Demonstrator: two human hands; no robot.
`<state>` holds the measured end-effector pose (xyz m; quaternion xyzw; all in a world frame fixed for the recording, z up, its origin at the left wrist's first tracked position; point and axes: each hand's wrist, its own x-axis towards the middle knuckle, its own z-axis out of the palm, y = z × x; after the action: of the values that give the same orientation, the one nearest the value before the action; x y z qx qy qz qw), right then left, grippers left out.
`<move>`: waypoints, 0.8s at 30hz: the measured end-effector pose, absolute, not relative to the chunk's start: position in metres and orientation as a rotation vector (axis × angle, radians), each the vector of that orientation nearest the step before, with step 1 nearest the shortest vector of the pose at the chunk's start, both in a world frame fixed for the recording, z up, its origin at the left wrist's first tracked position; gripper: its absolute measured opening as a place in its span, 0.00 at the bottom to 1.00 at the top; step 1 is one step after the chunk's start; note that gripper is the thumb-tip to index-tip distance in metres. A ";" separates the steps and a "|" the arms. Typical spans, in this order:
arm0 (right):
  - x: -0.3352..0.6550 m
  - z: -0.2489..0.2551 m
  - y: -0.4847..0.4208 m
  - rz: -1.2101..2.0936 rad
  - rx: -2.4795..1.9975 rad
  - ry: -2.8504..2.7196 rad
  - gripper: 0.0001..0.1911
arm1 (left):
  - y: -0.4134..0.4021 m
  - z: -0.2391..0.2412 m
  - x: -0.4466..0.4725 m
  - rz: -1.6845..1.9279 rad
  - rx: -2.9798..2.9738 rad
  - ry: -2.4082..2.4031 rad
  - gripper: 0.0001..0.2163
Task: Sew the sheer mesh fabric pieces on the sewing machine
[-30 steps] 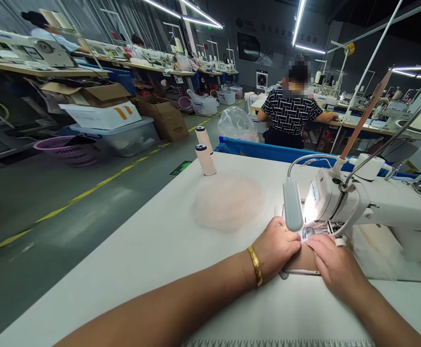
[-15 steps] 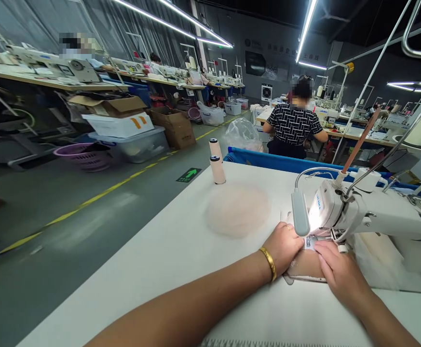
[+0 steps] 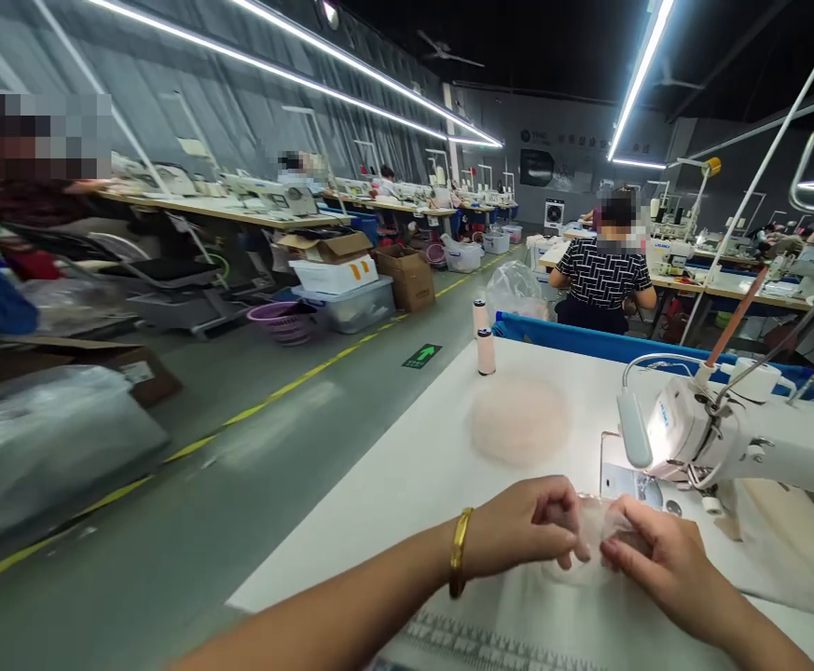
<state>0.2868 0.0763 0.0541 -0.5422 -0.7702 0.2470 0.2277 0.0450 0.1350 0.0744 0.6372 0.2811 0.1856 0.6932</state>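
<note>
In front of the sewing machine (image 3: 686, 424), a thin, see-through piece of fabric (image 3: 592, 524) stretches between my two hands, just above the white tabletop. My left hand (image 3: 529, 528), with a gold bangle at the wrist, has its fingers curled and closed on the left side of the fabric. From the right, my right hand (image 3: 662, 550) pinches the fabric between thumb and fingers. The machine's metal plate (image 3: 627, 483) lies uncovered beyond my hands, lit by the lamp (image 3: 634, 429). Motion blurs the fabric's lower edge.
A pale, sheer round pile (image 3: 518, 419) lies on the table (image 3: 393, 503), with two thread spools (image 3: 486, 354) behind it. A ruler strip (image 3: 490, 643) marks the near edge. More pale fabric (image 3: 784, 540) sits right of the machine. A co-worker (image 3: 603, 275) sits ahead.
My hands have come away from the machine's needle area toward me, lifting the fabric. Earlier they pressed on it flat there, with a white label between them. The view has swung left.
</note>
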 end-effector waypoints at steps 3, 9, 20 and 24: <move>0.270 0.061 0.091 0.940 -1.589 -2.000 0.16 | 0.142 0.077 0.031 0.414 1.348 0.712 0.21; 0.235 0.055 0.141 1.673 -1.116 -1.517 0.26 | 0.190 0.084 0.002 0.784 1.451 0.893 0.23; 0.192 0.045 0.277 0.747 -1.278 -1.250 0.19 | 0.283 0.065 -0.009 1.187 1.607 1.530 0.15; 0.189 0.045 0.294 0.552 -1.351 -1.333 0.10 | 0.271 0.069 0.001 1.201 1.784 1.666 0.14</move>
<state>0.1887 0.2937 0.0455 -0.5707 -0.5632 0.2330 0.5503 0.0014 0.2713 0.0693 0.6413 0.5989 0.4316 0.2093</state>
